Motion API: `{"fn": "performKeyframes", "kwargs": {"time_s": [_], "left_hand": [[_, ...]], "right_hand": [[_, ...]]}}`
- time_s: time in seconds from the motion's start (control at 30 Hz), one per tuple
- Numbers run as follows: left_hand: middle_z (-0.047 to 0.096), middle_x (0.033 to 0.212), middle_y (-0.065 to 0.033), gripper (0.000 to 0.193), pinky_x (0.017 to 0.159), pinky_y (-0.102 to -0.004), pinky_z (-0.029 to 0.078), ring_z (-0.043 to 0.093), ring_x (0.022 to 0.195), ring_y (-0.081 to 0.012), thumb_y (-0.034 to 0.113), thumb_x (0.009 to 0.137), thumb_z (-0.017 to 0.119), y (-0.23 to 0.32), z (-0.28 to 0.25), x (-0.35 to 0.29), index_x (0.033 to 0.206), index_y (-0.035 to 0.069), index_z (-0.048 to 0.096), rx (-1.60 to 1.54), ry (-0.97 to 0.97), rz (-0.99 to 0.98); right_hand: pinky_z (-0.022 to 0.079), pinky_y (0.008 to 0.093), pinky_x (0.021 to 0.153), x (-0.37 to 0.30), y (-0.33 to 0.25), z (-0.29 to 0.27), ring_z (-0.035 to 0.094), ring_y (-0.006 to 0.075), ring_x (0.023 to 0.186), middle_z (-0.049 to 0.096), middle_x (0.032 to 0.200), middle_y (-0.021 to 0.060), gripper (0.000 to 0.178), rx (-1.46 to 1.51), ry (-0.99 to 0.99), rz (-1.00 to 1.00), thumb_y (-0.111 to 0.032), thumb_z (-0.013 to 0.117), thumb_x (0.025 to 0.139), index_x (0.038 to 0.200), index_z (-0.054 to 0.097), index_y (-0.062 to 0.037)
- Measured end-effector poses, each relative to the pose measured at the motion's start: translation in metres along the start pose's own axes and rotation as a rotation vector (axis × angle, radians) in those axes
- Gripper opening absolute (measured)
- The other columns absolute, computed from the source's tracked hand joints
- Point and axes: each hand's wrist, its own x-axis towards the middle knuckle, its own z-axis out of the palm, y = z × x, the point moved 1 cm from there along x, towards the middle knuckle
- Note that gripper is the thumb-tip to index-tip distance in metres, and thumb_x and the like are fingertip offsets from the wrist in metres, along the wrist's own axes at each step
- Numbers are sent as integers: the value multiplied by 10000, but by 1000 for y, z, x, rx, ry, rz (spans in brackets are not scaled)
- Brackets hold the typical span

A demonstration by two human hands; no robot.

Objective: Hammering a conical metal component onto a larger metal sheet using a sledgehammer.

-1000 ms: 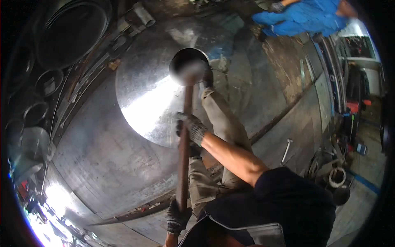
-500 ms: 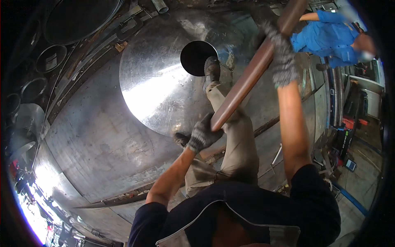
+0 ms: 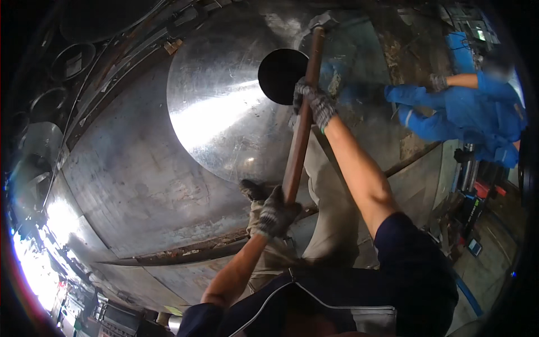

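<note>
Both my hands grip a sledgehammer with a long brown handle (image 3: pixel 298 151). My left hand (image 3: pixel 276 213), in a grey knit glove, is closed round the handle's near end. Farther up, my right hand (image 3: pixel 317 102), gloved the same way, wraps the handle beside the dark hole. The hammer's metal head (image 3: pixel 323 21) is at the far end, over the far edge of a shiny round metal sheet (image 3: pixel 219 135) with a round hole (image 3: pixel 281 76). Whether the head touches the metal, I cannot tell. My right arm partly hides my legs.
Large flat steel plates (image 3: pixel 129 185) lie under the round sheet. At the right, a person in blue workwear (image 3: pixel 466 109) stands close by, a gloved hand at their side. Metal rings (image 3: pixel 70 63) and strips lie at the left. A red tool (image 3: pixel 488 190) is among gear at the right.
The sledgehammer has swung down and left from the upper right, bringing its head into view. My right hand has moved left with the handle. The person in blue has shifted lower in view.
</note>
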Motion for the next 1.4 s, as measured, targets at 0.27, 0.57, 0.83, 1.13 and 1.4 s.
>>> {"fn": "performKeyframes", "kwargs": {"time_s": [0.27,0.57,0.83,1.13,1.4], "left_hand": [[717,989,-262,613,804,-496,568,704,951,-439,316,811,764,-27,11,-46,1301,17,548,563,89,322],[712,1024,-261,737,843,-468,571,698,956,-452,294,776,824,82,41,25,1338,-59,504,288,209,597],[687,970,-170,577,712,-428,566,681,798,-270,257,827,808,31,40,34,1288,28,547,-227,-54,102],[701,1068,-285,670,845,-477,566,719,1010,-386,308,808,767,-46,3,-11,1341,-14,518,306,123,272],[714,1020,-283,689,816,-484,575,708,989,-436,335,783,820,75,7,37,1300,-17,533,310,131,704]], "right_hand": [[523,349,521,-185,-39,-35,603,187,559,589,713,18,193,194,223,-181,-166,774,861,988,644,-100],[541,368,563,-146,-225,-15,645,197,625,638,756,42,223,-139,-37,-571,-315,788,876,940,697,-122],[513,409,522,19,-37,42,591,216,502,631,654,64,299,-547,133,-123,-351,813,852,838,649,-102],[528,357,475,-127,-42,20,621,193,537,624,693,45,201,83,-81,-213,-181,795,850,922,642,-72],[549,404,574,-169,-198,-28,641,224,642,629,822,58,258,-1,209,-503,-263,798,853,1007,641,-127]]}}
